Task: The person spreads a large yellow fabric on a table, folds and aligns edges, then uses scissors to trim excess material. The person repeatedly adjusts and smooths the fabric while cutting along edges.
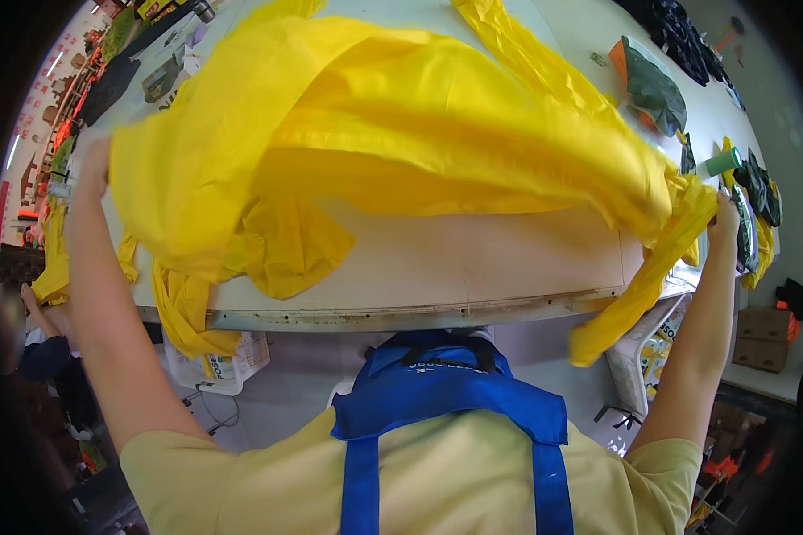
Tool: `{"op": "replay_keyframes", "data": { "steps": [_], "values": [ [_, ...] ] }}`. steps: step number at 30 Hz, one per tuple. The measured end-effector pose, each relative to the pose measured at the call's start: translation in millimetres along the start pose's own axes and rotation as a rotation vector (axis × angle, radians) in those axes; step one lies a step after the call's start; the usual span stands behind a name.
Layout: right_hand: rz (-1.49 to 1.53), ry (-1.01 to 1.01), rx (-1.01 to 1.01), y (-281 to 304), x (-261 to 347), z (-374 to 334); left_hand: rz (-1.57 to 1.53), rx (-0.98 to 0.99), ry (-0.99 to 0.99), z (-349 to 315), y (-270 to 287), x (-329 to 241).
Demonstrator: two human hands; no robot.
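The yellow cloth [455, 107] spans the middle and top of the frame, its body billowing and partly blurred above the pale table [526, 254] between the two hands. At the right of the frame, the right hand [725, 214] is closed on its edge, and a narrow yellow length dangles beside it past the table's near edge. At the left of the frame, the left hand [96, 165] meets the cloth's opposite side; its fingers are blurred and partly covered, so whether they are clamped on it cannot be told. Under the table at lower left, a white basket [259, 357] holds something with printing, partly screened by yellow fabric hanging over the table edge. At lower right, a pale container [629, 366] has yellow printed packets [665, 341] in it. Cardboard boxes [763, 339] stand farther right, their contents hidden. A green roll [723, 162] lies just above the right hand, with a dark green and orange piece [656, 94] at upper right. The raised cloth blocks much of the tabletop from sight.
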State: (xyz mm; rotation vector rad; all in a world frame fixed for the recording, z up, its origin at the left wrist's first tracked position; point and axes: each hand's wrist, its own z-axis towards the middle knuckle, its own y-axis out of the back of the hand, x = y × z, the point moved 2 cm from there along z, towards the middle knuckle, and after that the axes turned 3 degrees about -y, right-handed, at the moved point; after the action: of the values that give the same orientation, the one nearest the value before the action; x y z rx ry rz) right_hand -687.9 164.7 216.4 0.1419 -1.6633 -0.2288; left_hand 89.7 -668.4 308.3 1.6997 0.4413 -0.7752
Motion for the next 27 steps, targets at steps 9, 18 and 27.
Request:
{"op": "replay_keyframes", "data": {
  "steps": [9,18,27],
  "values": [
    [-0.920,0.557,-0.206,-58,-63,-166,0.048,0.049,0.301,-99,-98,118],
    [-0.911,1.033,0.823,-289,-84,-421,0.137,-0.031,0.224,-124,-82,121],
    [-0.395,-0.059,1.303,-271,-8,-360,0.111,-0.060,0.296,-123,-20,120]
  ]
}}
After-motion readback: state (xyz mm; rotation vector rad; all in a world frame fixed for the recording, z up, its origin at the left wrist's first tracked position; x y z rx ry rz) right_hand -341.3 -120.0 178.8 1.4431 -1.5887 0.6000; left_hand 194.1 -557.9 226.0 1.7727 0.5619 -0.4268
